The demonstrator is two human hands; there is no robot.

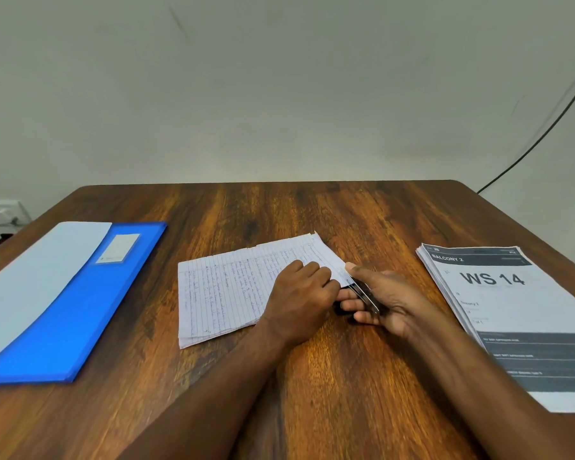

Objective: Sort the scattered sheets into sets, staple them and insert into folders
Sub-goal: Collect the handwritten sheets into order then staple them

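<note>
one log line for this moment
step: stapling | right hand: grips stapler at corner of lined sheets | left hand: presses sheets | pending: printed stack, blue folder

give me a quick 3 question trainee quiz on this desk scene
1. True or false: the stapler sits at a corner of the lined sheets.
2. What does the left hand do? A) lifts the folder B) presses on the lined sheets C) hangs idle off the table
3. Fill in: the printed stack on the right reads "WS ___".

Key: 1 true. 2 B. 3 14. The right hand grips the stapler; the blue folder lies untouched at the left of the table.
</note>
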